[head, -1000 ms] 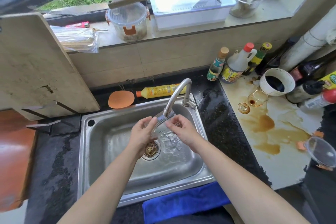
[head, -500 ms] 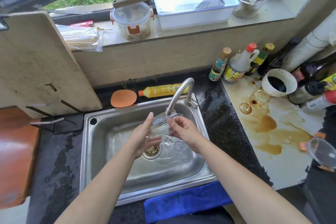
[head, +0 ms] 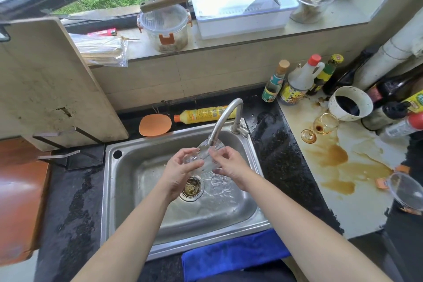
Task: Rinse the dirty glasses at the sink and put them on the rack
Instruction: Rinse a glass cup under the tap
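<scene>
**Rinsing stage.** The clear glass is held tilted directly beneath the faucet spout, above the sink. Held so, running water sluices over it and falls toward the drain strainer. The left hand curls its fingers and thumb round one end of the glass. The right hand pinches the other end, a two-handed hold that probably permits turning under the stream. A stemmed glass lies on its side on the stained counter, well apart to the right. Its brown residue suggests it is not yet rinsed.
</scene>
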`<action>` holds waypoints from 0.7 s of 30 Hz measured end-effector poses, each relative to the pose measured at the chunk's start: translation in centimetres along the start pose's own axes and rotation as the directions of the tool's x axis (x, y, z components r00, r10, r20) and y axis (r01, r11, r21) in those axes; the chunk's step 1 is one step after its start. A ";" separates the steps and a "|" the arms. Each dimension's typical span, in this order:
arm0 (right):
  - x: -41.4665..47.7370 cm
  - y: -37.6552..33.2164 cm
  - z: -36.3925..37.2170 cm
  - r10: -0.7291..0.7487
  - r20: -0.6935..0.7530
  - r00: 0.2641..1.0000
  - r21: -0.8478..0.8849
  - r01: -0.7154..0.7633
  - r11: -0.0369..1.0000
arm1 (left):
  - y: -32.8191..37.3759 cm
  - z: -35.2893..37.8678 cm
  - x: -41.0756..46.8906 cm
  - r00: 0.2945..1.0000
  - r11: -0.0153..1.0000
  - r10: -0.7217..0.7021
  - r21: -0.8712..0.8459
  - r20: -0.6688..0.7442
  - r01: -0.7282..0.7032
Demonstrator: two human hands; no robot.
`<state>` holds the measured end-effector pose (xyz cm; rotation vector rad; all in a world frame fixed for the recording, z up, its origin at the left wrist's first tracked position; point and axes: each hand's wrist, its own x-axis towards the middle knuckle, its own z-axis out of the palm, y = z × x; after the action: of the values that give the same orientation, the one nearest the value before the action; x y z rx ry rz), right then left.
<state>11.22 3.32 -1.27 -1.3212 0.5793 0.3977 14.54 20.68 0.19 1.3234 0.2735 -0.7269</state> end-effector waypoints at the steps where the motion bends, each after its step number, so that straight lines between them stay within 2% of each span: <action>1: -0.1 -0.1 0.0 -0.021 0.014 1.000 -0.002 0.021 1.000 | 0.2 0.2 -0.1 1.000 0.999 -0.012 -0.041 0.014 0.012; 3: -0.2 -0.1 -0.2 -0.051 0.054 0.997 0.010 0.050 0.999 | 0.4 0.2 0.0 0.997 0.991 -0.061 -0.118 0.039 0.066; 6: -0.6 -0.3 -0.3 -0.077 0.090 0.993 0.010 0.076 0.997 | 0.6 0.1 0.1 0.971 0.957 -0.236 -0.161 0.044 0.240; 9: -0.7 -0.4 -0.4 -0.082 0.120 0.989 0.039 0.078 0.996 | 0.3 -0.2 0.5 0.966 0.959 -0.256 -0.115 0.037 0.258; 12: -0.9 -0.6 -0.8 -0.021 0.172 0.985 0.066 0.010 0.998 | -0.1 -0.5 1.1 0.987 0.988 -0.143 -0.066 -0.068 0.139; 14: -0.9 -1.0 -1.0 0.017 0.193 0.981 0.088 -0.034 0.996 | 0.0 -0.6 1.0 0.991 0.997 -0.041 0.067 -0.127 0.049; 16: -0.7 -1.3 -0.9 0.054 0.200 0.978 0.160 -0.087 0.983 | 0.2 -0.8 0.8 0.983 0.936 0.119 0.345 -0.140 -0.064; 18: -0.7 -1.5 -0.4 0.103 0.142 0.985 0.116 -0.119 0.986 | 0.3 -0.6 0.7 0.965 0.824 0.243 0.547 -0.099 -0.151; 21: -0.4 -1.0 0.2 0.103 0.040 0.994 0.007 -0.103 0.995 | 0.0 -0.6 0.7 0.954 0.777 0.295 0.593 -0.045 -0.213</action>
<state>11.51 3.31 -0.23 -1.2760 0.6171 0.5039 15.18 21.04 -0.38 1.9616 -0.0388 -0.4995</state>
